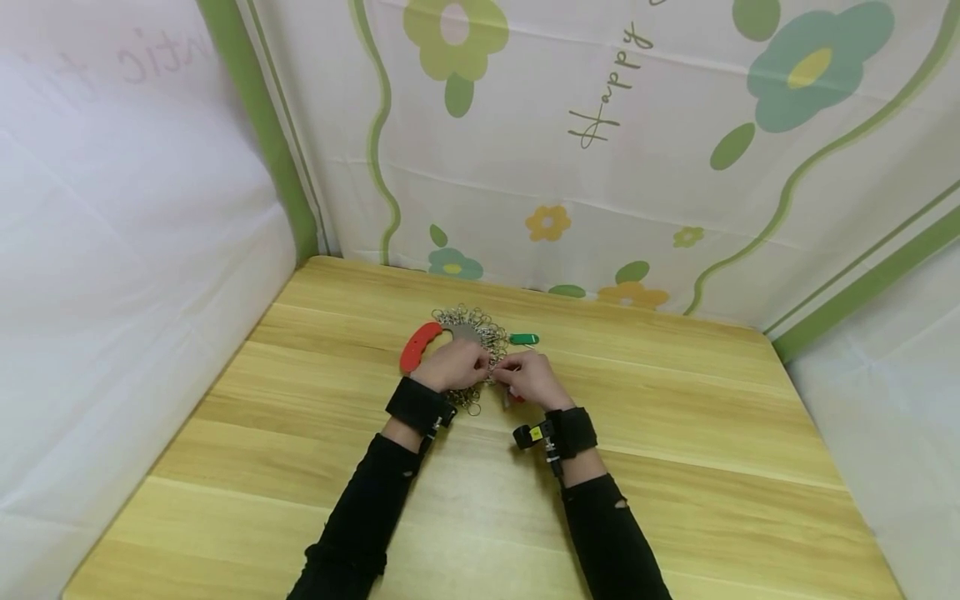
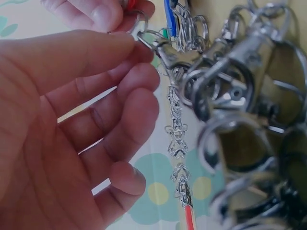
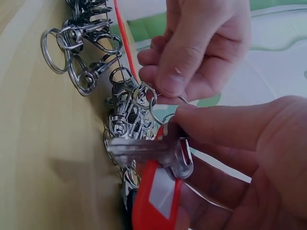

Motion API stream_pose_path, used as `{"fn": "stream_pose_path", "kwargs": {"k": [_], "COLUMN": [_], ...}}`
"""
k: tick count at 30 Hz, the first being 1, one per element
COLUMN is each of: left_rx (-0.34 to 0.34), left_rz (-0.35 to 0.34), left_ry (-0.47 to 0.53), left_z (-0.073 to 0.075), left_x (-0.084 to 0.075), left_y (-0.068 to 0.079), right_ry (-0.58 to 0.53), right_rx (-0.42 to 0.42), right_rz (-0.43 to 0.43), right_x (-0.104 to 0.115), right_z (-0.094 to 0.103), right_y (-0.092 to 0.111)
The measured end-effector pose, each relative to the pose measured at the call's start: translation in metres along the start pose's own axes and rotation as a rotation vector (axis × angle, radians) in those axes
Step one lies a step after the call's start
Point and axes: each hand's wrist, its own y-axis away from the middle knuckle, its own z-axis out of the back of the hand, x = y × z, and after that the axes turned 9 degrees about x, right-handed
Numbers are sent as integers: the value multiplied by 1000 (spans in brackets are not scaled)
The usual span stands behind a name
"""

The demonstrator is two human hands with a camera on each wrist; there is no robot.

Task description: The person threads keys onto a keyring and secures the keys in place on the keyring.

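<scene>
A flat metal key holder [image 1: 463, 332] with a red handle [image 1: 420, 346] lies on the table, its curved edge crowded with snap hooks [image 3: 125, 103] and rings. Over it, my left hand [image 1: 453, 365] pinches a key ring [image 3: 154, 112] between thumb and forefinger, where the ring meets one of the hooks. From the right side, my right hand [image 1: 536, 379] pinches the same ring by its lower part. A silver key [image 3: 144, 151] and a red key tag [image 3: 156, 196] hang at my right fingers. The fingertips partly cover the ring.
A green key tag [image 1: 525, 339] lies at the holder's right edge, and a blue tag [image 2: 171, 19] shows among the hooks. The wooden table [image 1: 675, 475] is bordered by printed cloth [image 1: 480, 158] at the back and sides.
</scene>
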Motion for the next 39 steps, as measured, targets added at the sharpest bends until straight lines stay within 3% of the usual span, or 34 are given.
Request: {"fn": "stream_pose_path", "kwargs": {"k": [15,27,39], "left_rx": [-21,-32,16], "left_rz": [-61,-40,34], "left_ry": [-25,-35,-4], "left_z": [-1,0,-1], "left_x": [2,-4,2], "left_y": [1,3,-1], "right_ry": [25,8,17], "right_rx": [-8,33,-13], "right_rz": [29,40,24], "right_x": [-2,3,3], "right_z": [4,0,1], "right_y": [0,2,2]}}
